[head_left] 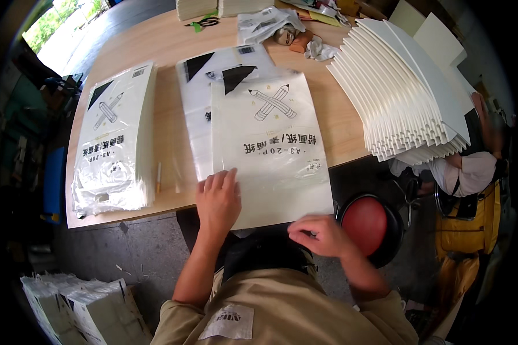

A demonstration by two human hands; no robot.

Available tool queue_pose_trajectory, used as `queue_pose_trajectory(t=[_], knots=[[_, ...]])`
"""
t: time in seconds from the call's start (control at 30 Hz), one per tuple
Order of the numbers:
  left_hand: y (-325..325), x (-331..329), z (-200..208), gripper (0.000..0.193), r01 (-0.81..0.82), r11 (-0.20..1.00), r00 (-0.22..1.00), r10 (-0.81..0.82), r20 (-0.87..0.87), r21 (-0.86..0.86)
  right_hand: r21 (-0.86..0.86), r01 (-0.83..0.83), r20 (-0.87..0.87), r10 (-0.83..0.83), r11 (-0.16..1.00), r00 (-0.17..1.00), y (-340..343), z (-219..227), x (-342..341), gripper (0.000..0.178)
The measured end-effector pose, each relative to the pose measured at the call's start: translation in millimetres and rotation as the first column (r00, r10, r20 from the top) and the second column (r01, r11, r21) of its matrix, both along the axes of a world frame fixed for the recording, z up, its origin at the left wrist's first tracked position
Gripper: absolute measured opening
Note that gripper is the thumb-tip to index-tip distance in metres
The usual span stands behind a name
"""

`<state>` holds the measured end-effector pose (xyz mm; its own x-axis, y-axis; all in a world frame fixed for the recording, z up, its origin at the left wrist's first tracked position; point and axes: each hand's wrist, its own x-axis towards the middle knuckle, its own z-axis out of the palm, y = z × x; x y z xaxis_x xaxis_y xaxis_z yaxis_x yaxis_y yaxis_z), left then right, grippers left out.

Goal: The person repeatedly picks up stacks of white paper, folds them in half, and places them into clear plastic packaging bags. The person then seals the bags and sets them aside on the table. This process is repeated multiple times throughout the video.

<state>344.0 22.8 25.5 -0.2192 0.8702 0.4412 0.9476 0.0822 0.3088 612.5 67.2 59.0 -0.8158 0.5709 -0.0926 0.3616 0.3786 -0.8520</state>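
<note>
A pack of white drawing paper (276, 187) in a clear plastic sleeve lies in front of me, its near end jutting past the table edge. Two crossed pencils and a black corner are printed on the sleeve. My left hand (218, 201) rests on the pack's left edge with its fingers stretched out. At the near edge, toward the right corner, my right hand (322, 234) is closed with curled fingers; what they hold, if anything, is hidden. Partly beneath the pack are flat printed plastic sleeves (193, 100). A pile of bagged paper packs (112, 146) sits to the left.
Fanned stacks of white paper (391, 95) stand at the table's right. Scissors (204, 22) and a crumpled plastic bag (265, 24) lie toward the back. A red round stool (364, 224) stands by the near edge; more bundles (92, 307) are on the floor. Another person's arm (486, 123) shows at right.
</note>
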Motion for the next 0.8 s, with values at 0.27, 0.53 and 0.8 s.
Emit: queue_pose_trajectory(t=[0.27,0.53,0.8], knots=[[51.9,49.7,18.0,0.031,0.312,0.913,0.857,-0.39,-0.336,-0.263,-0.969,0.128,-0.069,-0.734,0.21,0.676,-19.3,-97.4,-26.8,0.036],[110.7,79.6,11.4,0.008,0.458,0.873,0.785,-0.485,-0.384,-0.166,-0.878,0.256,-0.255,-0.847,0.405,0.466,-22.0,-72.8,-54.7,0.039],[39.7,62.6,91.4,0.011,0.568,0.823,0.767,-0.526,-0.368,0.005,-0.913,0.141,-0.291,-0.853,0.383,0.433,-27.3,-50.1,-49.1,0.039]])
